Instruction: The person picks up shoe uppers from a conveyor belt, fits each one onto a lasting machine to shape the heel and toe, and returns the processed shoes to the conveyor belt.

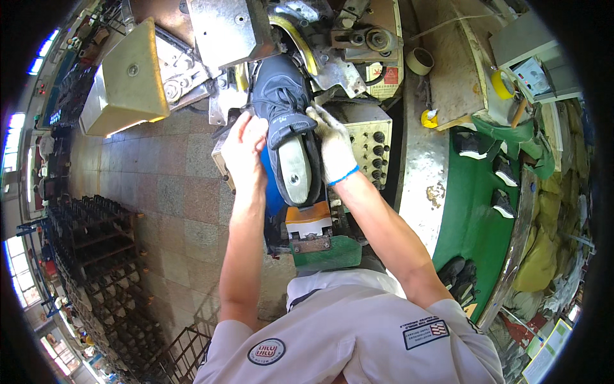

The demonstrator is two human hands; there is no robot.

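A dark navy lace-up shoe upper [280, 86] sits on a pale last [295, 169], its toe in the jaws of a shoe-lasting machine [230, 29] and its open heel end toward me. My bare left hand [246, 147] is closed at the left side of the shoe's collar, fingers curled and fingertips against it. On the other side, my right hand [334, 144], in a white glove with a blue cuff, grips the collar's right edge. Under the heel is an orange and white block [308, 217] on the machine. The palm sides of both hands are hidden.
A control box [371, 150] with black knobs stands right of the shoe. Beyond it runs a green conveyor belt [473, 198] carrying several dark shoes [503, 203]. Tape rolls [419, 61] lie at the upper right. Racks [102, 237] stand on the tiled floor at left.
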